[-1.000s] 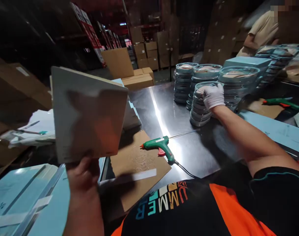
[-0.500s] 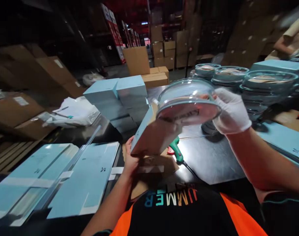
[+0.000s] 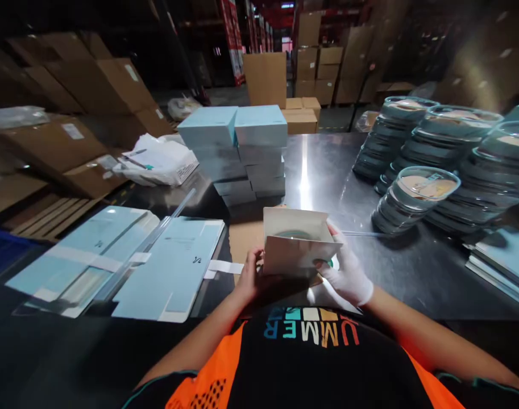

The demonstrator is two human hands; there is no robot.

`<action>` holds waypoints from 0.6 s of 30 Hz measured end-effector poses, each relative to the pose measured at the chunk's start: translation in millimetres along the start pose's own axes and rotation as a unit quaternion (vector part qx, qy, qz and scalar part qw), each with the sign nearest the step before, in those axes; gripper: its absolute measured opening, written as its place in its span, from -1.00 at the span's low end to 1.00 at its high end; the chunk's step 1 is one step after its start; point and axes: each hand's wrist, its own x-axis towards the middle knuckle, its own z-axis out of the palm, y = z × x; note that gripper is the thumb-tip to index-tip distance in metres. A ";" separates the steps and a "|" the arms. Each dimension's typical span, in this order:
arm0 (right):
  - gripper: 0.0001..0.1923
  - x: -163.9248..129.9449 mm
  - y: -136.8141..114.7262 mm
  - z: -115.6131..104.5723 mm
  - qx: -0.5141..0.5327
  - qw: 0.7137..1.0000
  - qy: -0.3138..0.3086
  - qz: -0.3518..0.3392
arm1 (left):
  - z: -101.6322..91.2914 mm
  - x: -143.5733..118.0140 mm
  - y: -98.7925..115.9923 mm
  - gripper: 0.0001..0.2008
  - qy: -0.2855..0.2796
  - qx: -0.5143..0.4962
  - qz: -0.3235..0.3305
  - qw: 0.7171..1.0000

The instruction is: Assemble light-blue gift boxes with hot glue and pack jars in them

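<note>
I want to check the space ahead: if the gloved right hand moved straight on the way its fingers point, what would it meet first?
The right hand points up-left into the open box it holds, so it would press that box wall first; depth beyond it is unclear.

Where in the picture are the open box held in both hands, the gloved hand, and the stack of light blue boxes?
open box [image 3: 295, 255], head view, front wall.
right hand [image 3: 347, 272], head view, glove's back.
stack of light blue boxes [image 3: 242, 150], head view, front face.
</note>
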 end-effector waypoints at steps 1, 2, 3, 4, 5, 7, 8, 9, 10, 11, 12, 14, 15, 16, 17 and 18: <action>-0.20 -2.6 1.0 9.1 0.000 1.000 -0.007 0.000 | -3.7 -0.4 2.1 -0.15 0.014 -0.004 0.035 0.999; -0.27 -2.5 -0.3 16.6 0.012 1.000 -0.013 0.000 | -7.4 0.3 6.2 -0.12 0.025 -0.004 0.084 0.996; -0.34 0.0 -3.3 22.6 0.034 0.999 -0.018 0.006 | -10.6 2.1 12.0 -0.14 0.026 0.001 0.139 0.990; -0.40 4.2 -7.8 27.5 0.059 0.998 -0.021 0.024 | -12.9 4.9 19.1 -0.19 0.016 0.011 0.186 0.982; -0.45 9.4 -13.0 31.7 0.083 0.995 -0.018 0.055 | -13.8 8.4 26.9 -0.26 -0.005 0.019 0.218 0.976; -0.51 20.2 -23.8 39.8 0.108 0.983 0.008 0.149 | -11.4 15.4 41.1 -0.35 -0.036 0.019 0.235 0.971; -0.55 24.7 -28.2 44.2 0.105 0.975 0.034 0.194 | -8.4 18.0 45.9 -0.33 -0.025 0.010 0.229 0.973; -0.59 28.2 -31.4 48.5 0.095 0.968 0.067 0.223 | -4.8 19.8 48.8 -0.28 0.004 -0.007 0.220 0.975; -0.61 30.7 -33.0 52.4 0.084 0.963 0.101 0.234 | -1.3 20.6 49.7 -0.22 0.038 -0.026 0.214 0.976; -0.61 32.4 -33.0 55.2 0.077 0.962 0.131 0.228 | 1.5 20.5 48.9 -0.16 0.063 -0.040 0.213 0.974; -0.60 33.7 -31.1 56.2 0.079 0.962 0.153 0.211 | 3.2 19.6 47.0 -0.13 0.072 -0.044 0.215 0.973; -0.61 36.1 -22.7 50.5 0.097 0.966 0.163 0.174 | 2.2 17.4 42.8 -0.18 0.049 -0.021 0.221 0.974; -0.63 37.7 -16.6 43.5 0.094 0.970 0.154 0.164 | -0.3 16.7 41.5 -0.25 0.033 -0.001 0.220 0.975; -0.66 39.4 -9.7 34.2 0.070 0.975 0.138 0.160 | -3.7 16.6 41.0 -0.30 0.026 0.013 0.214 0.976; -0.68 41.3 -2.3 23.6 0.021 0.979 0.114 0.166 | -7.5 17.3 41.2 -0.32 0.036 0.019 0.204 0.978; -0.69 42.9 5.1 12.8 -0.048 0.978 0.074 0.190 | -11.3 18.6 41.9 -0.32 0.058 0.017 0.192 0.980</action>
